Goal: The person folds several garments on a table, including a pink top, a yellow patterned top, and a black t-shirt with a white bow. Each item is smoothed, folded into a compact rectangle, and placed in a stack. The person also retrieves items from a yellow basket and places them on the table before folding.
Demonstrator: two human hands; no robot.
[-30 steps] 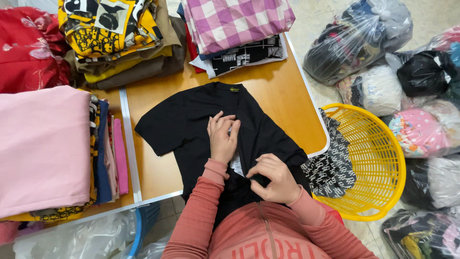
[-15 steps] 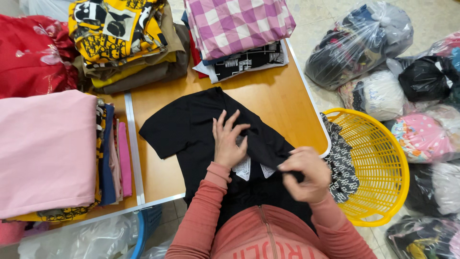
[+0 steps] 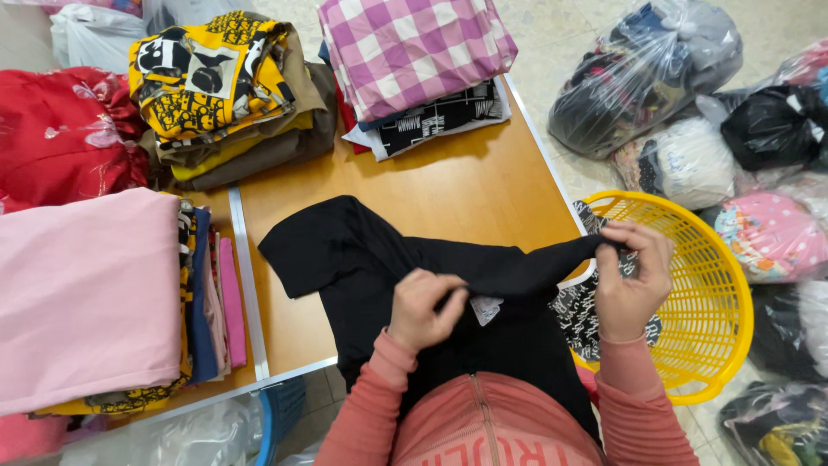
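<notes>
Left hand (image 3: pixel 424 309): I see fingers pinched on the black shirt (image 3: pixel 362 250) at its collar, near edge of the wooden table (image 3: pixel 448 173).
Right hand (image 3: pixel 634 276): fingers clamped on the sleeve, stretched over the yellow basket (image 3: pixel 720 285).
Risk: I judge the sleeve may slip and drop into the basket.
Far: folded stacks could snag the spread cloth.

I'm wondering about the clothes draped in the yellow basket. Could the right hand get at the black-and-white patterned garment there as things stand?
Probably yes. The right hand hovers just over the yellow basket, with the patterned garment directly below and nothing covering it. But it grips the black shirt sleeve, so it would have to let go first.
</notes>
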